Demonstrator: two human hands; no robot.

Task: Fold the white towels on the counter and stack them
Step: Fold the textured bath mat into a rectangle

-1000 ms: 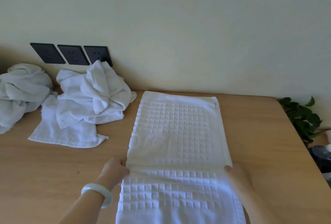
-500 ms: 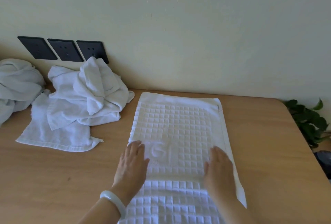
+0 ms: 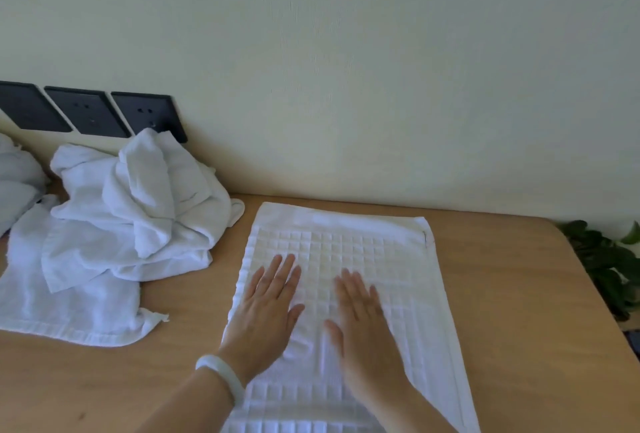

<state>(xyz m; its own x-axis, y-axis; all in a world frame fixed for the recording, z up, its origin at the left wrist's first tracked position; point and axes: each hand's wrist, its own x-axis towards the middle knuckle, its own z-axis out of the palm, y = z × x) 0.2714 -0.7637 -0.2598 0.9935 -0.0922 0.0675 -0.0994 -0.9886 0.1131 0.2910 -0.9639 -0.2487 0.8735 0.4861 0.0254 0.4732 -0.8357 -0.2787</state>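
Person is wearing one smooth, rounded bangle (image 3: 221, 372), pale whitish-green and glossy, sitting snug around the left wrist just behind the left hand (image 3: 266, 315). Left forearm (image 3: 180, 408) and right forearm (image 3: 415, 412) are showing bare to the frame edge. Right hand (image 3: 363, 325) is reading slightly blurred.

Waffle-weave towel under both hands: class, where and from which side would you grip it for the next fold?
Probably the two far corners of the waffle-weave towel, pinched from its left and right sides. It lies flat, its short far edge free near the wall, with the left hand and right hand flat midway.
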